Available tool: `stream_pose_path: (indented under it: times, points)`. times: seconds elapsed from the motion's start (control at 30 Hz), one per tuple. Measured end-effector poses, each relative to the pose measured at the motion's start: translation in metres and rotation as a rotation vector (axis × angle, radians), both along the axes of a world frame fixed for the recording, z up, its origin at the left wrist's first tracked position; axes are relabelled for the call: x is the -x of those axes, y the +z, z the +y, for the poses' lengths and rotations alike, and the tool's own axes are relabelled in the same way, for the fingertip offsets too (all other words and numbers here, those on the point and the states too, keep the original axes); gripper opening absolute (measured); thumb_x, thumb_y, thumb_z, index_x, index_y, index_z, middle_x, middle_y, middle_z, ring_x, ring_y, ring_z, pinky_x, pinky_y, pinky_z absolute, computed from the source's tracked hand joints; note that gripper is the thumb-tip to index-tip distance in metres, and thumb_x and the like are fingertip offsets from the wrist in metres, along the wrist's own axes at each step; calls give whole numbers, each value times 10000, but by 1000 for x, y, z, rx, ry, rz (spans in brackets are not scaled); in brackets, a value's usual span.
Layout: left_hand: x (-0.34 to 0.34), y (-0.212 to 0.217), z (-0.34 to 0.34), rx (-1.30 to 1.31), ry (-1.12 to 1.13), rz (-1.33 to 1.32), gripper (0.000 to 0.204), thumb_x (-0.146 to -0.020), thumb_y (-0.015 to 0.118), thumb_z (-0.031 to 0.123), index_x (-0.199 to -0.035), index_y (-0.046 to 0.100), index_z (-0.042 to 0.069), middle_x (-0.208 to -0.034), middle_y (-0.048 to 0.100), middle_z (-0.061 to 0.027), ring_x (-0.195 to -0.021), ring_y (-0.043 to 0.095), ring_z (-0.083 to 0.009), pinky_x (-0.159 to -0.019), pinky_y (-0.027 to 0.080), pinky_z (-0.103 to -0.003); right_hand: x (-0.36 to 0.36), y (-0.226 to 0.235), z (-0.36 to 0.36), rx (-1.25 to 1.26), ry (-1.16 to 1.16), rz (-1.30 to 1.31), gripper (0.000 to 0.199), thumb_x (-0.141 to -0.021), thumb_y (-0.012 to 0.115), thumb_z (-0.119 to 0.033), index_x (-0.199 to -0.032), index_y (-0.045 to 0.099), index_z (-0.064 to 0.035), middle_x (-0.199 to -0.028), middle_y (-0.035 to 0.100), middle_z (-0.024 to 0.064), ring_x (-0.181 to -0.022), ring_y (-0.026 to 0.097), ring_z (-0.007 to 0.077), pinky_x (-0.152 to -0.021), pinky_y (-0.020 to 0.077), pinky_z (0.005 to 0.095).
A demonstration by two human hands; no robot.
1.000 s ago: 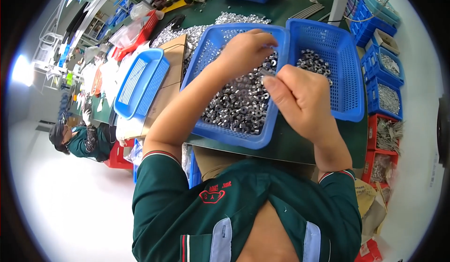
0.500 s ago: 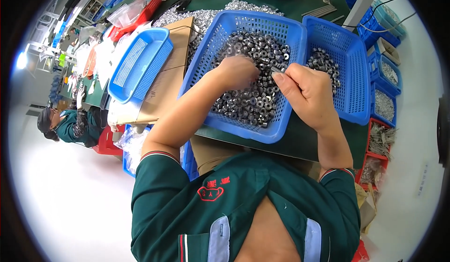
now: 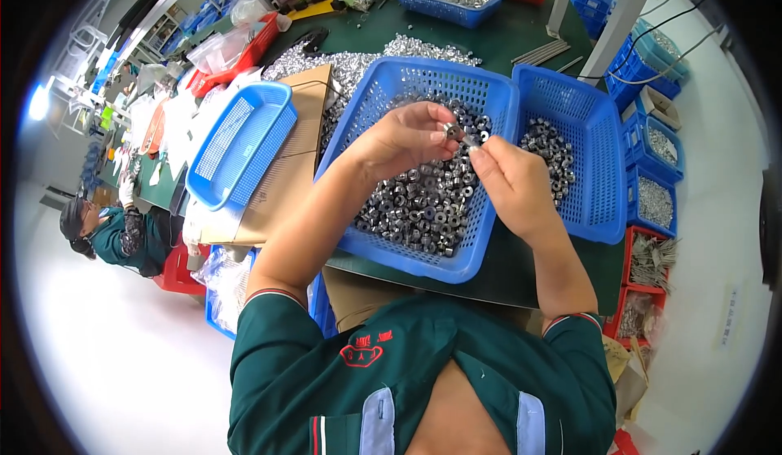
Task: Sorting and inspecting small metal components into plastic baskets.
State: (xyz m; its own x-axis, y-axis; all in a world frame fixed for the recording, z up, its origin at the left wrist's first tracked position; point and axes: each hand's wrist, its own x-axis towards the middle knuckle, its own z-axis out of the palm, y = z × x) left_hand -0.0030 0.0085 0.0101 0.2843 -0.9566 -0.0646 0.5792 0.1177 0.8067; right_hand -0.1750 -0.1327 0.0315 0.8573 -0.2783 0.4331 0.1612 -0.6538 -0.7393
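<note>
My left hand [image 3: 406, 141] is closed on a small shiny metal ring [image 3: 450, 131], pinched between thumb and fingers. Close beside it, my right hand [image 3: 518, 184] grips a thin metal rod [image 3: 468, 140], whose tip points at the ring; whether it enters the hole I cannot tell. Both hands are above a large blue perforated basket [image 3: 485, 88] holding many loose metal rings [image 3: 419, 211]. Against its right side stands a second blue basket [image 3: 597, 133] with a smaller heap of similar rings [image 3: 547, 149].
An unfilled light-blue basket [image 3: 213, 188] rests on cardboard [image 3: 297, 133] at left. Shiny small parts [image 3: 415, 48] lie piled behind the large basket, near several rods [image 3: 541, 51]. Bins of parts [image 3: 654, 202] line the right side. A person [image 3: 122, 231] sits far left.
My left hand has come up from the heap of rings with a ring and turned toward the rod in my right hand. The whole view has tilted up slightly.
</note>
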Motion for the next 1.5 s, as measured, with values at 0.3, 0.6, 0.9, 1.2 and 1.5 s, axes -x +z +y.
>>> stream_pose_path:
  times: [0.3,0.6,0.9,1.2,1.5]
  points:
    - [4,9,3,-24,-47,-201,311,-845,689,77,-1120,587,-28,-926,647,-99,-826,633,-171,-794,521,-309,-10,-10,0,-18,30,51,298,-920,573,-250,-721,551,-29,-593,558,156,-528,563,335,-493,410,411]
    - [6,8,7,-90,27,-321,234,-853,698,112,-1006,599,-34,-846,645,-99,-696,620,-158,-681,517,-280,-10,-9,9,89,-14,-45,260,-908,587,-184,-705,529,-32,-586,525,104,-503,510,241,-484,387,370]
    - [6,3,4,-151,14,-187,173,-861,705,154,-920,625,12,-787,666,-89,-593,617,-146,-545,507,-247,-11,-10,6,684,-128,-225,196,-784,680,-189,-681,538,-101,-609,536,47,-554,568,241,-513,423,362]
    - [4,3,2,-227,33,-276,248,-863,710,216,-906,581,8,-762,633,-80,-603,587,-143,-564,481,-257,-12,-10,1,396,-50,-86,254,-838,649,-214,-674,525,-66,-602,566,92,-562,584,311,-492,433,409]
    - [8,8,1,-85,-1,-299,206,-875,677,143,-1003,604,0,-834,658,-99,-692,635,-168,-641,528,-278,-16,-19,-15,-634,308,326,366,-947,561,-292,-730,574,2,-547,449,24,-536,419,83,-493,352,284]
